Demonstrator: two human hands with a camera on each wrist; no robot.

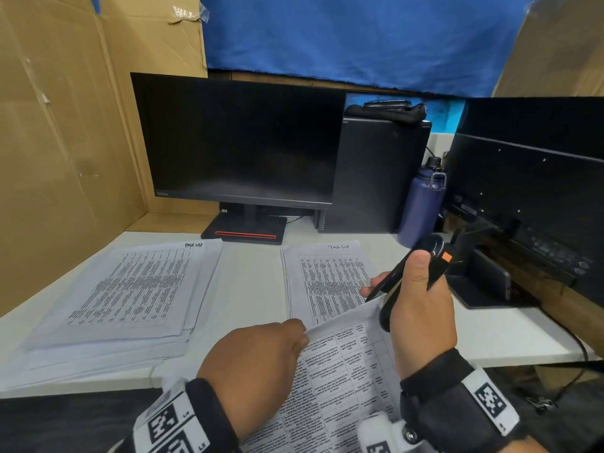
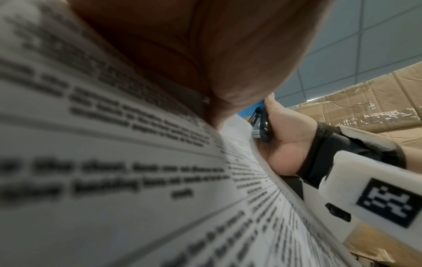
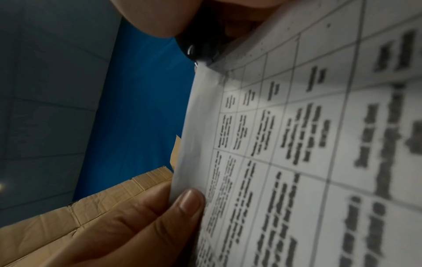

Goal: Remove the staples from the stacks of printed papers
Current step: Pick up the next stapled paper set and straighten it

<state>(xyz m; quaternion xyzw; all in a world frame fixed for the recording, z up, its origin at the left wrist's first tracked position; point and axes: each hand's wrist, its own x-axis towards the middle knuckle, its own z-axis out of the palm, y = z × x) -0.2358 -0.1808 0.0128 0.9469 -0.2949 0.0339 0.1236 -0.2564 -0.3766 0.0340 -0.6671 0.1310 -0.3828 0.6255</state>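
Note:
A stapled set of printed sheets point(image 1: 343, 367) is held up off the white table point(image 1: 255, 289), close to me. My left hand point(image 1: 302, 331) pinches its top edge between thumb and fingers point(image 3: 187, 202). My right hand point(image 1: 411, 282) grips a black staple remover point(image 1: 425, 253) with an orange button. The tool's tip point(image 3: 200, 48) meets the set's upper right corner. On the table lie two piles of the same printed tables: a thick pile point(image 1: 124, 295) at the left and a thinner pile point(image 1: 327, 279) behind the held set. The staple itself cannot be made out.
A dark monitor point(image 1: 242, 142) stands behind the piles. A black computer tower point(image 1: 369, 178) and a blue bottle point(image 1: 421, 204) stand to its right. The back of a second monitor point(image 1: 529, 191) fills the right side. A cardboard wall point(image 1: 65, 142) closes the left.

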